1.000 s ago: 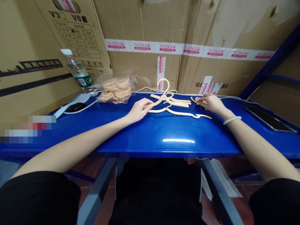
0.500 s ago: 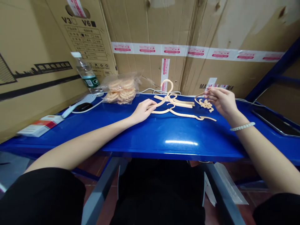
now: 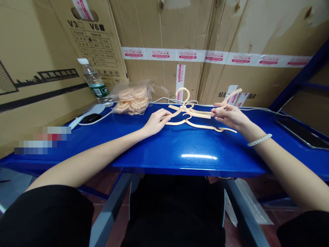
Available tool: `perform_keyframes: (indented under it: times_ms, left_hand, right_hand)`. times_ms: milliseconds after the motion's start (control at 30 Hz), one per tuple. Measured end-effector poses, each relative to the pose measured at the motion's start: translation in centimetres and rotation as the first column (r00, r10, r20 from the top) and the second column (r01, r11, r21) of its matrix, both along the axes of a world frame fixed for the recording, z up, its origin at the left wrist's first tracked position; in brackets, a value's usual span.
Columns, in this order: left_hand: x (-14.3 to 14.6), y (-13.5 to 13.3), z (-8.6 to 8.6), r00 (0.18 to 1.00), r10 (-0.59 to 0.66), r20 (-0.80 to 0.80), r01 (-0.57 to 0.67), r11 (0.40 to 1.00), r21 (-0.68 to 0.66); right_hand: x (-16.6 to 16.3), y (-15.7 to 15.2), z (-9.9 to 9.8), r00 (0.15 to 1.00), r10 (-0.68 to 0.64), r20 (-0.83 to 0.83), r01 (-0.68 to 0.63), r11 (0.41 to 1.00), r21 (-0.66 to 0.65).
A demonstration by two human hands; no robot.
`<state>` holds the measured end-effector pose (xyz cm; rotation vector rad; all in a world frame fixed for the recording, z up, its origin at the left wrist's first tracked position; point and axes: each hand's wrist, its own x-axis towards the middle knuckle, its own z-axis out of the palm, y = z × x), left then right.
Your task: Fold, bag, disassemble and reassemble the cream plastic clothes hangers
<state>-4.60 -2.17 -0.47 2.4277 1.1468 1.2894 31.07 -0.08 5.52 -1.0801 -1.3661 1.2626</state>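
My left hand [image 3: 157,121] is closed on the left arm of a cream plastic clothes hanger [image 3: 196,114], whose hook stands upright. My right hand [image 3: 231,115] pinches a curved cream piece [image 3: 232,94], which rises above the fingers. Its fingertips are at the right end of the held hanger; whether the piece touches that end I cannot make out. Below lies a second cream hanger [image 3: 203,126] with a curved piece at its right end. Another hanger's parts [image 3: 191,104] show partly behind the held one.
A clear bag of cream pieces [image 3: 135,99] lies to the left. Beside it stand a water bottle [image 3: 96,84] and a pale brush-like handle [image 3: 84,116]. A white cable [image 3: 156,100] runs along the back by the cardboard [image 3: 159,27]. A dark phone-like slab [image 3: 303,133] lies far right.
My right hand has moved left and down to the hanger's right end, its curved piece now turned upward. The small loose pieces seen before are hidden behind it. My left hand stays put.
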Motion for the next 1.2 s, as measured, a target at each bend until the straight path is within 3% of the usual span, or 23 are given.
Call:
perform_keyframes:
  times_ms: [233,567,933,1200]
  left_hand:
    - [0.1,-0.2,0.0,1.000,0.007,-0.005,-0.007,1.000,0.030]
    - [0.1,-0.2,-0.1,1.000,-0.023,-0.012,0.024,0.996,0.082]
    - [0.1,-0.4,0.0,0.999,-0.033,-0.020,0.035,0.996,0.087]
    - [0.2,-0.5,-0.2,0.999,-0.038,-0.035,0.041,0.994,0.097]
  right_hand:
    - [0.3,0.7,-0.7,0.995,0.067,0.070,-0.063,0.997,-0.051]
    - [0.0,0.0,-0.2,0.987,0.156,0.041,-0.145,0.969,-0.200]
    - [-0.9,-0.6,0.3,0.993,0.082,0.085,-0.050,0.942,-0.331]
    - [-1.9,-0.9,-0.2,0.996,-0.002,0.090,0.024,0.971,-0.237]
